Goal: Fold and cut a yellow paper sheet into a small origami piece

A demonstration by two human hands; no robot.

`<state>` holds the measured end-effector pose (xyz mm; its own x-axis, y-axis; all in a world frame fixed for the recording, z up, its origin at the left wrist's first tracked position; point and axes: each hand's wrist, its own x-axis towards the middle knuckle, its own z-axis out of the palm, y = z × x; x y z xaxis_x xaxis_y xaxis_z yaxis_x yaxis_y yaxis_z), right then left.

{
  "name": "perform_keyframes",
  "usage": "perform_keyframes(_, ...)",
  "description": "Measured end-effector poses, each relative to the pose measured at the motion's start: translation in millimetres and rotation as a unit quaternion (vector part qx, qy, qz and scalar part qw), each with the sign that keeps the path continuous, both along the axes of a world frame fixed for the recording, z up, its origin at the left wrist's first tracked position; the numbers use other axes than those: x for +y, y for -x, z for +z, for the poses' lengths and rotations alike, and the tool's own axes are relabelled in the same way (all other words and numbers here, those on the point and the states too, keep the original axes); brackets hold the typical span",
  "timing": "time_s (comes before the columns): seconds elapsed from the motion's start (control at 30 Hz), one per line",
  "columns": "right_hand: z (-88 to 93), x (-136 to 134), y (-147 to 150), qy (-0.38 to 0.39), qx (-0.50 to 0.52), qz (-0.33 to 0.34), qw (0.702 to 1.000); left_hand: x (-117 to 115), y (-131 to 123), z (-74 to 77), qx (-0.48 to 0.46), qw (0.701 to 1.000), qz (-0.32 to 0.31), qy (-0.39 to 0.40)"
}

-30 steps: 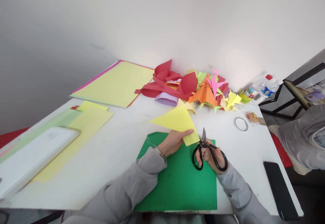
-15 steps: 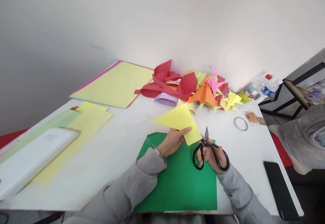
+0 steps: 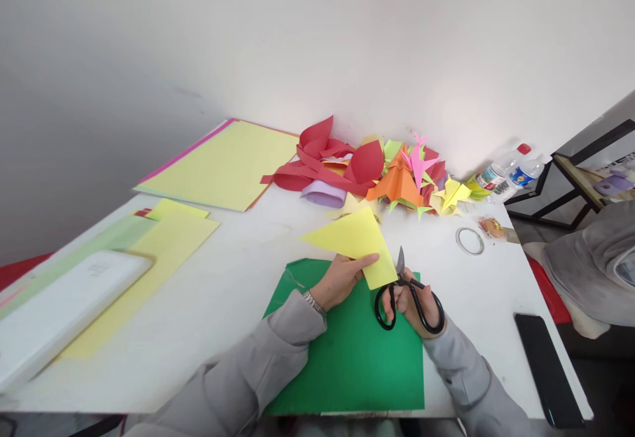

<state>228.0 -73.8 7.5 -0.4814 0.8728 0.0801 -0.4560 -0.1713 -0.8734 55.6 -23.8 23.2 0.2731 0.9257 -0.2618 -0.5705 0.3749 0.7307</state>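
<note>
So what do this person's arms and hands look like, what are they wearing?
Both arms are in loose, light grey long sleeves: the left sleeve and the right sleeve end in plain cuffs at the wrists. A silvery, metal-looking band shows at the left cuff. The left hand and right hand are bare, with no gloves.

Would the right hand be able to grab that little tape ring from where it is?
Probably yes. The tape ring lies on bare table a little beyond the right hand, nothing between them. But that hand is holding the black scissors, so gripping it may be awkward.
</note>
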Motion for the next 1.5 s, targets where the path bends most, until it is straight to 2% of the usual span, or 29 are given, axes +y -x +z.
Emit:
perform_keyframes(0.43,3.3,0.2,1.4,0.01,-0.001,-0.014,1.0,1.5,-1.3,-6.6,-0.018,0.999,0.012,0.027)
perform_keyframes(0.7,3.1,0.7,0.6,0.009,-0.002,-0.008,1.0,2.3,-0.9,-3.2,-0.015,0.999,0.018,0.036)
perform_keyframes(1.03,5.3,0.9,0.7,0.017,-0.017,-0.016,1.0,4.7,1.9,-7.4,-0.027,0.999,0.02,0.017)
perform_keyframes(1.37,3.1,0.2,-2.3,0.012,-0.016,-0.004,1.0,3.6,3.5,0.1,-0.013,1.0,0.002,0.016)
perform_keyframes(1.5,6.9,1.5,-0.8,0.009,-0.015,-0.006,1.0,4.7,4.6,-1.6,-0.038,0.999,0.005,0.01)
